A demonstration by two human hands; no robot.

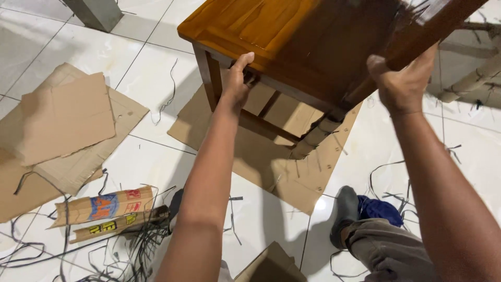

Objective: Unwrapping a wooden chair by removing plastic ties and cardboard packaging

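A brown wooden chair [292, 36] fills the upper middle of the head view, tilted, its seat glossy. My left hand [237, 78] grips the front rail under the seat edge. My right hand [402, 81] is wrapped around the chair's dark back post at the upper right. One leg at the lower right is wrapped in cardboard [315, 137]. The chair stands over a flat cardboard sheet [292, 177] on the white tiled floor.
Flattened cardboard pieces [62, 125] lie at the left. A printed cardboard strip [104, 206] and black plastic straps [130, 245] litter the lower left. My foot in a grey sandal [344, 211] and trouser leg [389, 250] are lower right. A grey post [96, 13] stands top left.
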